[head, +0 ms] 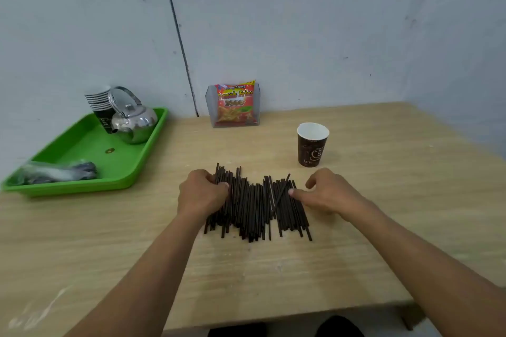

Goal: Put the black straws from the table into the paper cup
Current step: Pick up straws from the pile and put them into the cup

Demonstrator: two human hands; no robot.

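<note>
From the head view, a spread of black straws (254, 205) lies on the wooden tabletop (273, 282), side by side and running roughly away from the person, with one straw slanted across the right part of the pile. The left hand (202, 194) sits at the pile's left edge, fingers curled and thumb laid over the top, gripping a bunch of the outer straws. The right hand (328, 194) is at the pile's right edge: one fingertip touches the straws and the other fingers hang loosely curled, holding nothing.

The paper cup (312, 145) stands upright just beyond the right hand, apart from the straws, with only white showing inside its mouth.

At the far left, a green tray (82, 145) carries a shiny metal kettle (134, 123), a stack of paper cups (100, 107) and a clear plastic bag (54, 172) whose contents are blurred. Against the wall, a snack packet (236, 104) stands in a clear holder (212, 107).
</note>
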